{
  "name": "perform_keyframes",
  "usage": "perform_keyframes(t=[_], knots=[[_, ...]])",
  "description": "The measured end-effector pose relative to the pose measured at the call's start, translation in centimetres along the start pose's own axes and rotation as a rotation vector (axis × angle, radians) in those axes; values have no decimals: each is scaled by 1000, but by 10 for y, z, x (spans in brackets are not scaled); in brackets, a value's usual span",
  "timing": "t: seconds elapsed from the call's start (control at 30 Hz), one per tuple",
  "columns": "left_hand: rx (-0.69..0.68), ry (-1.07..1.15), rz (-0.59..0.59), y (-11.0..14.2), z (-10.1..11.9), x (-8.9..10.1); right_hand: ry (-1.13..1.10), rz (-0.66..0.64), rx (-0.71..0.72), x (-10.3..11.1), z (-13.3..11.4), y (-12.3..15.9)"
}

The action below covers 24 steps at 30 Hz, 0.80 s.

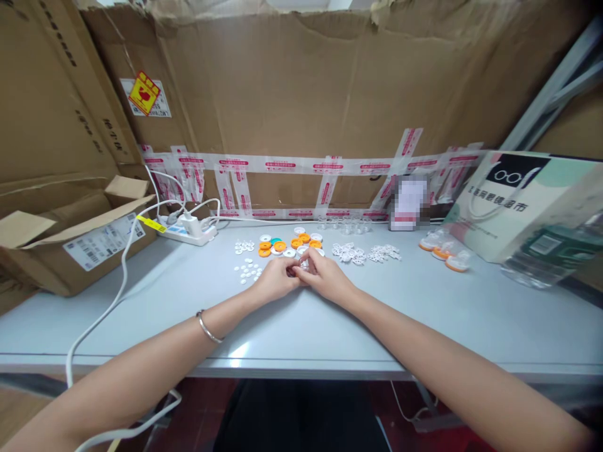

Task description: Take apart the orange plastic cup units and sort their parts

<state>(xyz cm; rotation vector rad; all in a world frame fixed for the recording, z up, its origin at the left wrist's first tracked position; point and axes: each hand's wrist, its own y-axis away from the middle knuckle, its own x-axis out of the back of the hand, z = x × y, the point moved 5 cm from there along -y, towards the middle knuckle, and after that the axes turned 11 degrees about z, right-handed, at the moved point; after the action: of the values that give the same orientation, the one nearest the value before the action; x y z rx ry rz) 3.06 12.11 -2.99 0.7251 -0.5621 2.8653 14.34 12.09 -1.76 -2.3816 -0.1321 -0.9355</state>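
My left hand (277,280) and my right hand (326,276) meet over the middle of the table, fingertips pinched together. A small whitish or clear piece shows between them, too covered by the fingers to name. Just beyond lie round orange caps (279,247), white caps (265,238) and a teal cap (276,241), some overlapping. To the left of my left hand are small white discs (245,274), with a cluster of small white parts (244,247) behind them. Right of the caps, white openwork pieces (349,253) sit in two piles.
Clear parts (346,225) stand along the back. At right are clear domed pieces with orange rims (456,261), a plastic bottle (541,251) and a paper bag (494,207). A phone (407,204) leans behind. At left are a power strip (191,232), cable and open carton (70,242).
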Motion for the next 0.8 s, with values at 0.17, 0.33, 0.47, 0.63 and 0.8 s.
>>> perform_keyframes(t=[0.17,0.33,0.47,0.63,0.8], knots=[[-7,32,-41,-1,-1,-2,2,-39,169,13,-14,-5],[-4,111,-74,0,2,-2,-57,109,160,37,-23,-11],[24,73,-46,1,1,0,-12,254,-4,61,0,-22],[-24,19,-40,0,1,2,389,226,-151,96,55,-66],[-59,-30,-38,0,2,5,636,47,-47,82,90,-97]])
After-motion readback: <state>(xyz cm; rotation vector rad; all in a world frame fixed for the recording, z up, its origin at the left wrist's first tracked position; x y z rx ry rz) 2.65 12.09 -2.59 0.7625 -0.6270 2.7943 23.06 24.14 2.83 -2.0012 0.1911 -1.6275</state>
